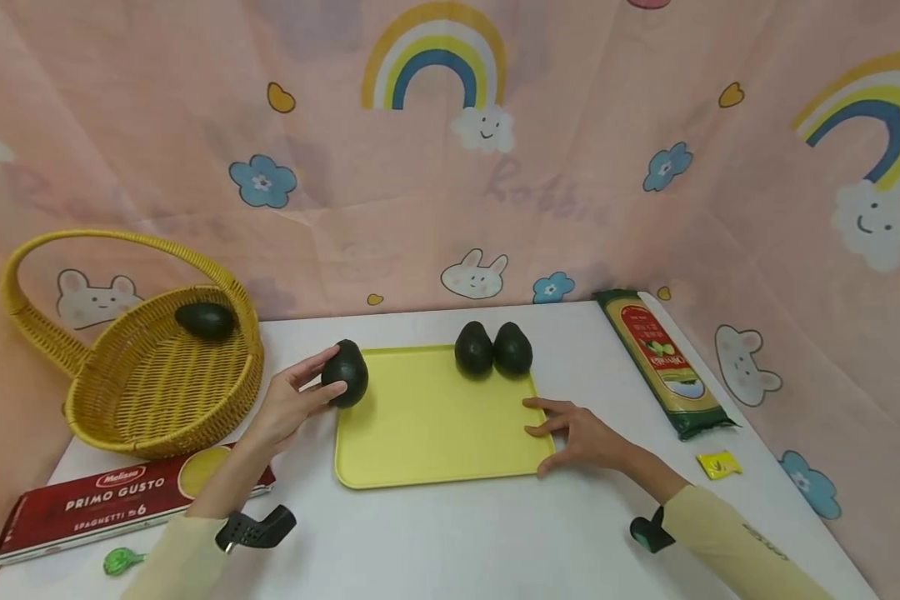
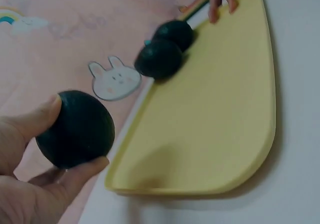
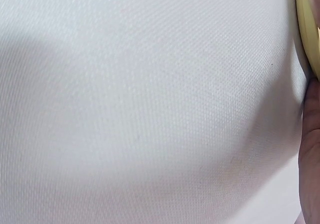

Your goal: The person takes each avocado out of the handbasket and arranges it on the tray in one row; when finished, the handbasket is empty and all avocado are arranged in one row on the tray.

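Note:
An avocado [image 1: 345,374], dark and rounded, is pinched between the thumb and fingers of my left hand [image 1: 288,404]. In the head view it overlaps the back left corner of the yellow tray [image 1: 435,433]. The left wrist view shows this avocado [image 2: 77,129] held up beside the tray's near end. My right hand [image 1: 581,435] holds the tray's right edge, fingers over the rim and thumb at the front corner. Two more avocados, one [image 1: 473,349] left of the other [image 1: 513,349], sit side by side at the tray's back right.
At the left stands a yellow wicker basket [image 1: 161,433] with a tall handle and one avocado [image 1: 205,321] inside. A red spaghetti pack [image 1: 112,504] and small green item [image 1: 122,560] lie before it. A green-and-red pack [image 1: 663,362] and yellow wrapper [image 1: 718,465] lie right.

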A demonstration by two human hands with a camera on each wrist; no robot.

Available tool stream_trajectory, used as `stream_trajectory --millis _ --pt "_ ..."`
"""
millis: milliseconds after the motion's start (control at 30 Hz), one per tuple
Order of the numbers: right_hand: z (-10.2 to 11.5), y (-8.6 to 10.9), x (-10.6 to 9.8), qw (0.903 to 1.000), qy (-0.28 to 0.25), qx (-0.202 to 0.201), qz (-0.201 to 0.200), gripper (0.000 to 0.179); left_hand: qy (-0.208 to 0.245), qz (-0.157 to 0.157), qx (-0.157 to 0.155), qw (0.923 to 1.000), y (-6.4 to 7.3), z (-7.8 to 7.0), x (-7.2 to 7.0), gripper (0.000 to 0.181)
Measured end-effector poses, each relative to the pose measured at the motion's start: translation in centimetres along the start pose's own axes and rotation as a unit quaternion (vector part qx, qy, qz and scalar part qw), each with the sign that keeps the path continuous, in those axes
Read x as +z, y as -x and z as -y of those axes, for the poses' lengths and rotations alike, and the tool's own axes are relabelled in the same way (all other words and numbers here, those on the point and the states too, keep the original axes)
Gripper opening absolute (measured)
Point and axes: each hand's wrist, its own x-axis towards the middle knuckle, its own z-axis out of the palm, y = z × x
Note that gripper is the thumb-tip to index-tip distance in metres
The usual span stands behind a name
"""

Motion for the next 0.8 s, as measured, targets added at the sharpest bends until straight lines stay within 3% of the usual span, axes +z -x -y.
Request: stream_trajectory --millis 200,333,633,800 --pt "-0.1 -0.1 0.0 0.9999 -0.013 0.004 0.006 0.061 -0.047 0.044 0.039 0.9971 -2.7 1.1 0.0 0.060" --pt "-0.2 0.0 0.0 0.9997 -0.016 0.013 0.011 0.062 -0.055 0.065 0.038 0.9957 -4.3 1.4 0.3 0.060" --pt "-0.2 0.0 0.1 0.9996 -0.022 0.016 0.011 0.060 -0.025 0.074 0.062 0.9950 -6.5 3.0 1.4 0.056" --pt "-0.1 0.0 0.1 0.9992 -0.024 0.028 0.012 0.061 -0.025 0.071 0.036 0.9965 -7.2 2.8 2.4 0.057"
